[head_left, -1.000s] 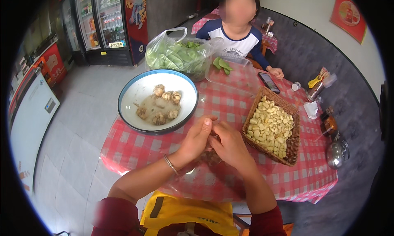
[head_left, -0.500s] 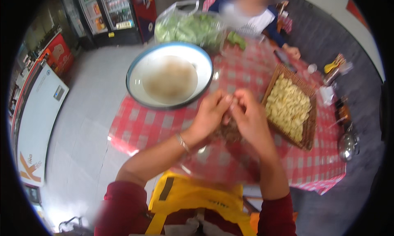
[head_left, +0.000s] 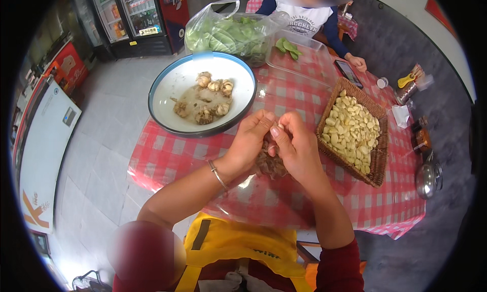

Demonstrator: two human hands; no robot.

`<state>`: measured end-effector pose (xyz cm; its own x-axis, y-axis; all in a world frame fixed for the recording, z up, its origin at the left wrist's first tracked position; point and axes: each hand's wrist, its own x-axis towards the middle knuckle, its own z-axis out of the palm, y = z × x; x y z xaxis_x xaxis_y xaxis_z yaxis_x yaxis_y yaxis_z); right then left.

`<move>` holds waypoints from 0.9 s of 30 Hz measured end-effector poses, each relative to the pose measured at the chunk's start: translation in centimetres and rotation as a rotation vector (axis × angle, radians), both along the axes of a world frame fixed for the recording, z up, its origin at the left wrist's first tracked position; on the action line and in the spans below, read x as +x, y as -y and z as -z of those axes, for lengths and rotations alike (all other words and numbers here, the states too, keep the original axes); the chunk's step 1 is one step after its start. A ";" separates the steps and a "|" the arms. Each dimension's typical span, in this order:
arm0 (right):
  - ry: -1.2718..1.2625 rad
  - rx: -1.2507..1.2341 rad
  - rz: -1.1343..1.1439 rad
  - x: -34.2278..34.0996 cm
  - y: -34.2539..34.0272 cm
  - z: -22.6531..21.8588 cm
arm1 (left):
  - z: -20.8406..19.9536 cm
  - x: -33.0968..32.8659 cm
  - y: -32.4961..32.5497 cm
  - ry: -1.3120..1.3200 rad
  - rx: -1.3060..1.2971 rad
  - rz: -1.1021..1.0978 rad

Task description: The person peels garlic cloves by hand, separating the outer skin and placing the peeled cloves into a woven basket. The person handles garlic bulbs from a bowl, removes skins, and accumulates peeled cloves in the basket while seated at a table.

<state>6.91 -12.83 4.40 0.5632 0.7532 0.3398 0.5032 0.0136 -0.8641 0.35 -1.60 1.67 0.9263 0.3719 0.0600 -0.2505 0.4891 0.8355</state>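
My left hand [head_left: 249, 141] and my right hand [head_left: 297, 146] meet over the table, fingertips pinched together on a small pale garlic clove [head_left: 280, 125], mostly hidden by the fingers. Beneath them lies a heap of brownish garlic skins [head_left: 271, 165]. Left of and beyond my hands, a white enamel basin [head_left: 170, 81] with a blue rim holds several whole garlic bulbs [head_left: 204, 79] and cloudy water. To the right, a brown wicker basket [head_left: 383, 157] is filled with peeled garlic cloves [head_left: 352, 129].
A clear bag of leafy greens [head_left: 223, 36] and a plastic tray [head_left: 314, 63] with a few leaves stand at the back. Across the table [head_left: 157, 155] sits a person [head_left: 309, 18], a hand near a phone [head_left: 349, 73]. A metal kettle [head_left: 427, 181] is at the right edge.
The view has shifted slightly and become sharper. My hands stay together over the skins, fingertips still pinched, with only small finger movement.
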 end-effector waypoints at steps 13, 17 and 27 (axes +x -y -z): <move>-0.281 0.215 0.103 2.0 0.1 0.7 | 0.3 0.1 -0.5 0.009 0.034 -0.105; -0.159 -0.037 0.129 1.7 0.3 0.7 | 0.5 0.2 -0.6 0.013 0.097 -0.071; 0.419 -0.117 0.158 1.3 0.4 0.4 | 0.4 0.2 0.0 -0.009 0.455 -0.039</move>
<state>8.20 -13.23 4.03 0.5064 0.7162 0.4801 0.7973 -0.1769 -0.5771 0.56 -1.58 1.30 0.9135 0.3437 0.2177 -0.2534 0.0618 0.9654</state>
